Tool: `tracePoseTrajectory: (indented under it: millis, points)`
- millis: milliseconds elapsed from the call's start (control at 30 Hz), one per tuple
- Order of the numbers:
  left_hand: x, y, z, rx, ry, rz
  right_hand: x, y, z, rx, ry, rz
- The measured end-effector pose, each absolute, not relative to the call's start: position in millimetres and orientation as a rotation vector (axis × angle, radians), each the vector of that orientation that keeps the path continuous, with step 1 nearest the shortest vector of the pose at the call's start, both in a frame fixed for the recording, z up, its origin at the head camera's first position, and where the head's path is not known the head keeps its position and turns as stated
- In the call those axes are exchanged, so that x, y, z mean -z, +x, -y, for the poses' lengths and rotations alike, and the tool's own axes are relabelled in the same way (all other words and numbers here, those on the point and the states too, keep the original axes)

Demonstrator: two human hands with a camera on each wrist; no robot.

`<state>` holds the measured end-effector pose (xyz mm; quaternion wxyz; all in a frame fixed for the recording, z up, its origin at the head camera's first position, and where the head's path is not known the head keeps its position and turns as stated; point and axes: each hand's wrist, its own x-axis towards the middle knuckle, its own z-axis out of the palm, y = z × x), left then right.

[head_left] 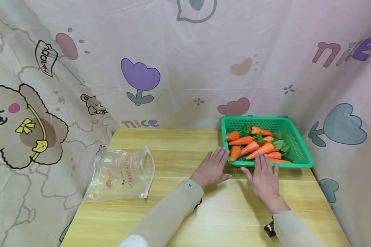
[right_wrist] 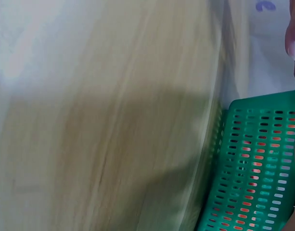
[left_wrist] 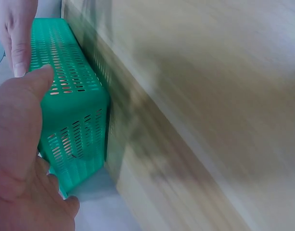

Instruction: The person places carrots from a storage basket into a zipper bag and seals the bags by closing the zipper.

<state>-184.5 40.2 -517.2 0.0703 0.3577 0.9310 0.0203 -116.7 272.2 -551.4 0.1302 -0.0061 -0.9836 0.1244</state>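
A green plastic basket (head_left: pixel 300 151) with slotted walls stands at the back right of the table. Several orange carrots (head_left: pixel 262 150) with green leafy tops lie in it. At the basket's front left corner is my left hand (head_left: pixel 211 168), its fingers extended along the rim. My right hand (head_left: pixel 266 180) reaches the front rim, fingers straight and pointing over it. Beside the basket's corner, the left wrist view shows the left thumb and palm (left_wrist: pixel 12 139). Only slivers of a hand show at the right edge of the right wrist view.
A clear zip bag (head_left: pixel 114 175) with pink print and a pale slider strip lies flat on the left of the wooden table (head_left: pixel 228 219). Patterned cloth (head_left: pixel 185 68) hangs behind the table and along both sides. The basket stands close to the back cloth.
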Motion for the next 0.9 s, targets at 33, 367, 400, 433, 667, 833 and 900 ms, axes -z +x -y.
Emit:
tracePoseTrajectory:
  millis: [33, 367, 400, 433, 667, 833, 900]
  points:
    - [517, -186, -43, -0.059, 1.074, -2.797, 551, -118, -274, -0.365, -0.035, 2.858]
    - [510, -194, -59, 0.033, 1.098, -2.793, 550, -127, -287, -0.429, -0.116, 2.876]
    - [510, -194, -60, 0.040, 1.099, -2.791, 550, -127, -287, -0.431, -0.119, 2.877]
    - [510, -195, -60, 0.049, 1.096, -2.790, 550, -128, -287, -0.437, -0.120, 2.880]
    - [509, -196, -61, 0.085, 1.064, -2.780, 549, -130, -283, -0.423, -0.103, 2.883]
    - [511, -197, -57, 0.045, 1.062, -2.789, 551, -131, -279, -0.405, -0.071, 2.862]
    - [513, -197, -51, 0.008, 1.038, -2.798, 552, -132, -277, -0.410, -0.064, 2.855]
